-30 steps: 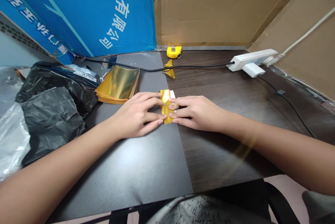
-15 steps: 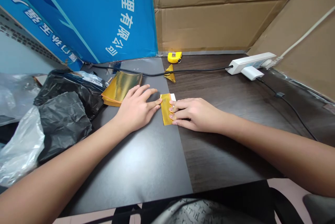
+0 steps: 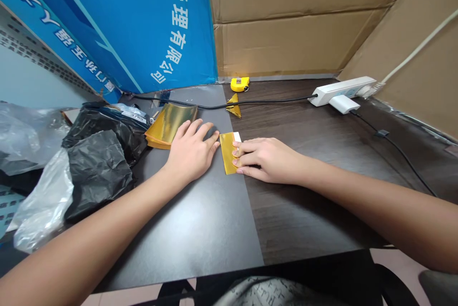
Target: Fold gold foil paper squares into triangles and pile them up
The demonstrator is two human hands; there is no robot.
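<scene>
A small folded sheet of gold foil paper [image 3: 226, 153] lies on the table, with a white strip at its upper right corner. My right hand [image 3: 266, 159] presses its bent fingertips on the paper's right side, thumb close below them, and holds it down. Just left of the paper, my left hand [image 3: 193, 151] rests palm down with fingers spread. Its forefinger tip is beside the paper's upper left edge, and nothing is in it. Behind the left hand is a stack of gold foil sheets [image 3: 171, 124]. A folded gold triangle [image 3: 234, 107] lies farther back.
A yellow tape measure [image 3: 239, 84] sits near the cardboard wall [image 3: 279, 48]. A black cable [image 3: 272, 101] crosses the table's back to a white power strip [image 3: 341, 89] with a charger. Crumpled black plastic bags [image 3: 100, 167] and clear plastic lie at left.
My left fingers have drawn slightly away from the paper's left edge. The right hand stays on the paper. The whole view has shifted a little.
</scene>
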